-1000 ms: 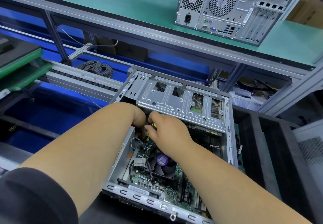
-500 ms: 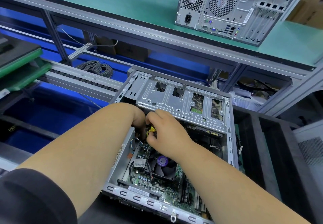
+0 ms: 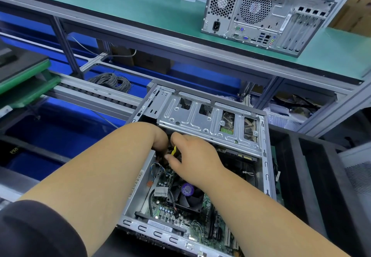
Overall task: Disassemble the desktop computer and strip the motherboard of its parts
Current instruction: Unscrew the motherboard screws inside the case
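Hands [image 3: 192, 152] beneath drive cage [image 3: 206, 120], beside fan [image 3: 189, 195]

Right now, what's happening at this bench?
A person is working inside an open desktop case lying on its side. Both hands are at the edge of the metal drive cage: the left hand reaches under it, its fingers hidden, and the right hand works at a small yellow part there. Whether either hand has a firm grip cannot be told. The motherboard is in the case with its CPU fan mounted. A second, closed tower stands on the green shelf behind.
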